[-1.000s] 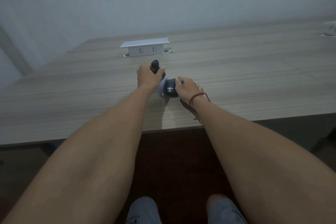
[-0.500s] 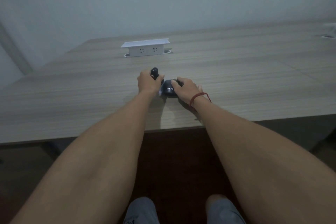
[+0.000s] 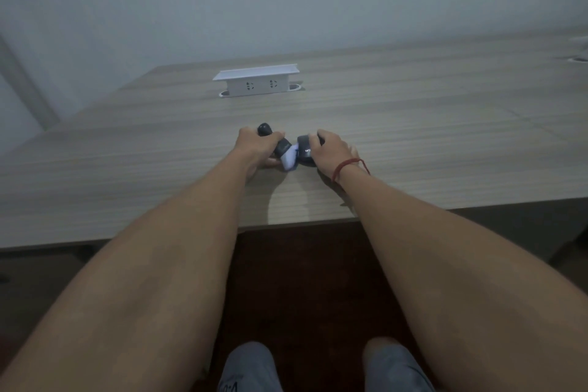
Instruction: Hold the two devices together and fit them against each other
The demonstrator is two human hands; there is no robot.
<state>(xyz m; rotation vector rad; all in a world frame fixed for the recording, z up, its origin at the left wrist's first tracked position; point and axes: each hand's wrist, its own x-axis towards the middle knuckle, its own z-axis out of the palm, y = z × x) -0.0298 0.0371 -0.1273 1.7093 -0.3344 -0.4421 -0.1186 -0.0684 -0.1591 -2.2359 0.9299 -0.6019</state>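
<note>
My left hand (image 3: 256, 146) grips a dark rounded handle-like object (image 3: 265, 130) whose top sticks out above my fingers. Its lower part (image 3: 284, 146) runs down to a pale bluish-white piece (image 3: 290, 159) between my hands. My right hand (image 3: 329, 149) holds a dark rounded part with white lettering (image 3: 304, 151), fingers curled over its top. A red cord (image 3: 345, 165) circles my right wrist. Both hands are low over the wooden table (image 3: 413, 137), near its front edge. How the parts join is hidden by my fingers.
A white pop-up power socket box (image 3: 257, 83) stands on the table behind my hands. Another fitting (image 3: 577, 59) shows at the far right edge. A pale wall runs behind the table. My knees (image 3: 251, 366) are below, over a dark floor.
My hands have drawn slightly apart. The dark lettered part in my right hand has moved right and tilted, showing more of the pale piece between the hands.
</note>
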